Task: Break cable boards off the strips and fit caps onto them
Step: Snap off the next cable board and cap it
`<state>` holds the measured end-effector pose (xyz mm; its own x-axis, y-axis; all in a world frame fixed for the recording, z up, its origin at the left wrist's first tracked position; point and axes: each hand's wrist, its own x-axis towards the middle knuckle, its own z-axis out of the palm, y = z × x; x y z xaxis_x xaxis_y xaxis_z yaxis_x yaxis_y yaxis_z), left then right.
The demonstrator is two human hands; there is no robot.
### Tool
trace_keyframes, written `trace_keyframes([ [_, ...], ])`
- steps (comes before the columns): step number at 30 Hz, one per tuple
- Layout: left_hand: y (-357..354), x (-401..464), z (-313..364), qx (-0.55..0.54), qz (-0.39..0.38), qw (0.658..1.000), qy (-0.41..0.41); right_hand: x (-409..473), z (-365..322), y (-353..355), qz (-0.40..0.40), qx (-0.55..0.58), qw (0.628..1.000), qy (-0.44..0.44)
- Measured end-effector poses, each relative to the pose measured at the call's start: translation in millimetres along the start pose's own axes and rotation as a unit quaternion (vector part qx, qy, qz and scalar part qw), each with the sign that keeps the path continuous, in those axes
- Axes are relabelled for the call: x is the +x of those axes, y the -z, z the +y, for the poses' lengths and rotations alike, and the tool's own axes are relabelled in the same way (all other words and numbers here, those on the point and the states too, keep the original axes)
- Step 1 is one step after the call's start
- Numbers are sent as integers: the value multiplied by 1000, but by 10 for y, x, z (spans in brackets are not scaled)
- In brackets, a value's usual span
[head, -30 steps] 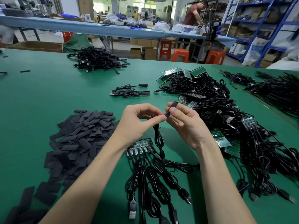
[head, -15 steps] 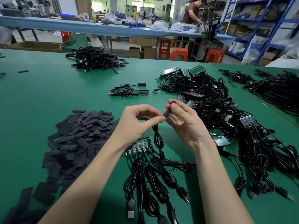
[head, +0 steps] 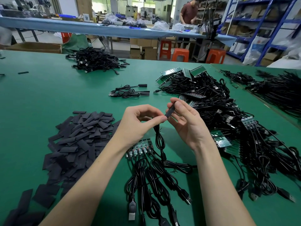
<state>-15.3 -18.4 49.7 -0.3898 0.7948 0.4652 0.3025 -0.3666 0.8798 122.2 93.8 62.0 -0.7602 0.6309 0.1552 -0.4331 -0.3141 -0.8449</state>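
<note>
My right hand (head: 187, 123) pinches a black cap (head: 169, 112) that sits over the end of a cable board, held above the table. My left hand (head: 138, 123) pinches the black cable (head: 158, 137) just below the cap; its coil hangs down to the table. Under my hands lies a green strip of cable boards (head: 140, 148) with several black cables (head: 153, 180) attached. A heap of flat black caps (head: 78, 141) lies to the left. A big pile of strips and cables (head: 228, 121) fills the right.
Two capped cables (head: 130, 92) lie beyond my hands. Another pile of cables (head: 97, 60) sits at the far left, more cables (head: 280, 88) at the far right. The green table (head: 48, 95) is bare between the piles. A person (head: 189, 12) works at a far bench.
Both hands stay together at almost the same spot; the cap in my right hand has barely shifted. The view has tilted a little.
</note>
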Motion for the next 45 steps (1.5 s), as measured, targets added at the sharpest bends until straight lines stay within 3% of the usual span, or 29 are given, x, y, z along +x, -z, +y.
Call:
trace_keyframes([
  [7, -3, 12, 5, 7, 25, 1000, 0, 31, 53, -63, 35, 1, 999, 10],
  [15, 13, 8, -37, 81, 55, 995, -18, 3, -27, 23, 2, -75, 997, -5],
  [27, 9, 22, -6, 17, 23, 1000, 2, 6, 8, -45, -8, -16, 1000, -3],
  [45, 2, 3, 24, -14, 19, 1000, 15, 11, 13, -81, 8, -56, 998, 38],
])
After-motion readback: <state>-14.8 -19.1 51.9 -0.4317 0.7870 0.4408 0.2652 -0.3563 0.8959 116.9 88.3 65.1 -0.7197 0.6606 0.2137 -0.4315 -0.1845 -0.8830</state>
